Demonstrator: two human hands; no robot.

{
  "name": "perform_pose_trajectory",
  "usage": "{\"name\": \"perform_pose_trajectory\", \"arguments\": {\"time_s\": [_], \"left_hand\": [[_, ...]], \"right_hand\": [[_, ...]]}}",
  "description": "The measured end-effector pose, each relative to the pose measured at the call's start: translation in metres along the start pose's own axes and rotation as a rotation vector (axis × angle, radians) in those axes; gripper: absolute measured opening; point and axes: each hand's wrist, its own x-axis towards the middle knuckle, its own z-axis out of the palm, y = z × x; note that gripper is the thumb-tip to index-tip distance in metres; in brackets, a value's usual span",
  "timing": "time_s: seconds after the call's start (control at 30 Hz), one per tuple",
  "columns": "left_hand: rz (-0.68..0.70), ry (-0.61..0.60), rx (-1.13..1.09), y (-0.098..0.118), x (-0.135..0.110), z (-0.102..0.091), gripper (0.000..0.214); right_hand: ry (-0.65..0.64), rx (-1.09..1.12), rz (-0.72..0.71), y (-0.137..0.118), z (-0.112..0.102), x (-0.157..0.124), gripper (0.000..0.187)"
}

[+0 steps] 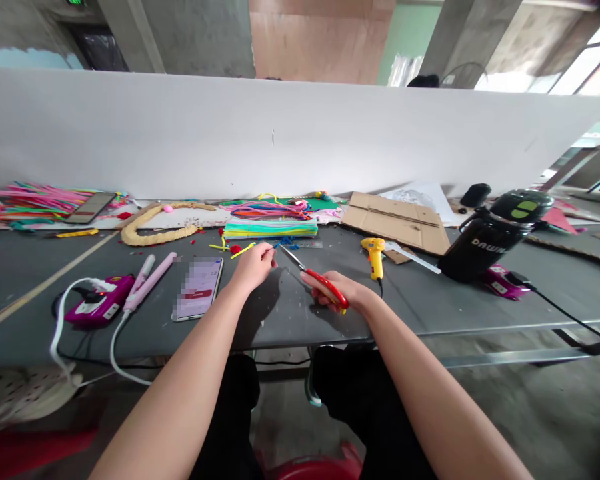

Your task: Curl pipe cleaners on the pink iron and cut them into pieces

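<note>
My right hand (333, 290) is wrapped around red-handled scissors (337, 293), whose metal blades point forward and left toward my other hand. My left hand (255, 267) is closed in a pinch just left of the blade tips. What its fingertips hold is too small to make out. Several blue fuzzy bits (293, 241) lie on the table right behind the blades. A yellow pipe cleaner (243, 250) shows beside my left hand. Behind both hands lies a bundle of green, white and yellow pipe cleaners (270, 229).
A phone (197, 290), a pink hair straightener (147, 283) and a purple power strip (103, 303) lie on the left. To the right are a yellow glue gun (375, 257), folded cardboard (395, 220) and a black bottle (490, 237). A white panel (300, 140) stands behind.
</note>
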Motion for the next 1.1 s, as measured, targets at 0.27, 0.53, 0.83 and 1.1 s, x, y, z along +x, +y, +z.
{"name": "perform_pose_trajectory", "arguments": {"time_s": [0.27, 0.53, 0.83, 1.1], "left_hand": [[-0.02, 0.004, -0.021, 0.006, 0.001, 0.002, 0.023], [0.009, -0.028, 0.005, 0.01, 0.0, 0.008, 0.029], [0.011, -0.031, -0.013, 0.007, 0.001, 0.01, 0.028], [-0.004, -0.063, 0.042, 0.002, 0.0, 0.011, 0.029]], "right_hand": [[-0.014, -0.008, -0.039, 0.004, 0.003, 0.003, 0.062], [0.0, -0.027, -0.063, 0.002, 0.005, 0.0, 0.061], [0.149, -0.234, -0.09, 0.0, 0.01, 0.002, 0.059], [0.133, -0.145, -0.042, -0.003, 0.007, 0.005, 0.058]]}}
